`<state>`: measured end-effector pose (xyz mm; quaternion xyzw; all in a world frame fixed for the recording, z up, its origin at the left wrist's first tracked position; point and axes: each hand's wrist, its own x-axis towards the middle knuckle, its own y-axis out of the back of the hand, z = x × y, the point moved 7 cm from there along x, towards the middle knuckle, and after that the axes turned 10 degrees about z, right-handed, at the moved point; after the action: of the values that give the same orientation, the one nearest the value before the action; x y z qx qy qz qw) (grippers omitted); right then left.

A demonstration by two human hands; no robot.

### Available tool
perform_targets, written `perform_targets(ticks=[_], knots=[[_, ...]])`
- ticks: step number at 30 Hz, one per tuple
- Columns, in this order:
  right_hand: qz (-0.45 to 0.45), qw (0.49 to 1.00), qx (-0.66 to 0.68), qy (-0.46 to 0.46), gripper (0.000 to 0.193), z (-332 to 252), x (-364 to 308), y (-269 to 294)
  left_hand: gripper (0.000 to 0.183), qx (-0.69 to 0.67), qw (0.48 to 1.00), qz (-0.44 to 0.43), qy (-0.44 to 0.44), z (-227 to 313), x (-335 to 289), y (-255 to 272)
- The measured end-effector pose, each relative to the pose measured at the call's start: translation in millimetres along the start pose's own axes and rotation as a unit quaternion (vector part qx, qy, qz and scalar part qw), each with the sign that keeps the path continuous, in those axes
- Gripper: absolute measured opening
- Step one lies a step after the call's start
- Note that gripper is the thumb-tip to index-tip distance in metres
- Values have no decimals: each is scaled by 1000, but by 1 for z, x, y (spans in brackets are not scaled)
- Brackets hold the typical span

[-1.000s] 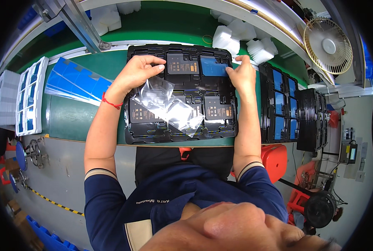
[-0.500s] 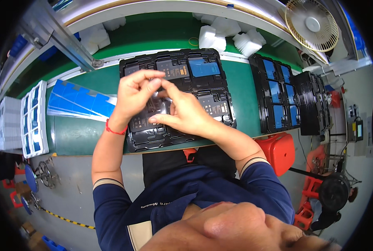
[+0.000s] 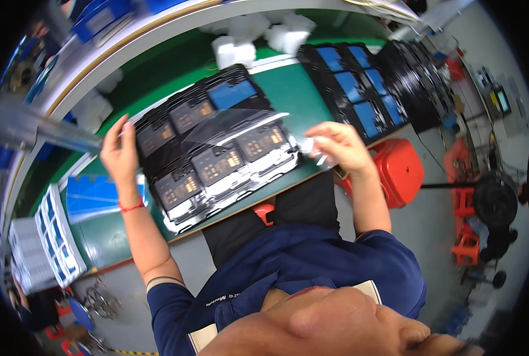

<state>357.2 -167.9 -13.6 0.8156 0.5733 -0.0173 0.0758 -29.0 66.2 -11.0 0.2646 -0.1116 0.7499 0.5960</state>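
Note:
A black tray (image 3: 158,204) of dark flat modules lies on the green table in front of me. A clear plastic film (image 3: 241,127) is stretched across the tray above the modules. My left hand (image 3: 119,155) pinches the film's left end at the tray's left edge. My right hand (image 3: 335,145) grips the crumpled right end of the film just past the tray's right edge. One module near the far side has a blue face (image 3: 232,94).
Stacked black trays with blue modules (image 3: 353,89) stand to the right. White foam blocks (image 3: 241,50) sit behind the tray. Blue sheets (image 3: 95,193) and a white rack (image 3: 57,237) lie at the left. A red stool (image 3: 401,172) stands beside my right arm.
My hands were together over the tray's middle half a second ago. They have moved apart to opposite ends, spreading the clear film across the tray. The view has tilted.

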Motion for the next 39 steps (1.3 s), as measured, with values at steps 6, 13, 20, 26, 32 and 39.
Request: perform_targets(ticks=[6, 13, 20, 26, 32, 39], knots=[[133, 970, 185, -83, 22, 146, -76, 210, 33, 177, 982, 66, -18, -57, 1, 69], [395, 802, 275, -353, 16, 395, -101, 269, 64, 523, 845, 91, -62, -77, -31, 146], [515, 724, 254, -381, 20, 541, -2, 248, 74, 620, 779, 18, 92, -70, -84, 148], [551, 719, 175, -385, 27, 511, 26, 265, 74, 598, 791, 17, 131, -67, -81, 129], [526, 754, 94, -383, 28, 482, 30, 262, 73, 555, 829, -23, 64, -54, -85, 115], [455, 812, -79, -355, 29, 439, 45, 249, 66, 498, 860, -20, 108, -54, -72, 112]])
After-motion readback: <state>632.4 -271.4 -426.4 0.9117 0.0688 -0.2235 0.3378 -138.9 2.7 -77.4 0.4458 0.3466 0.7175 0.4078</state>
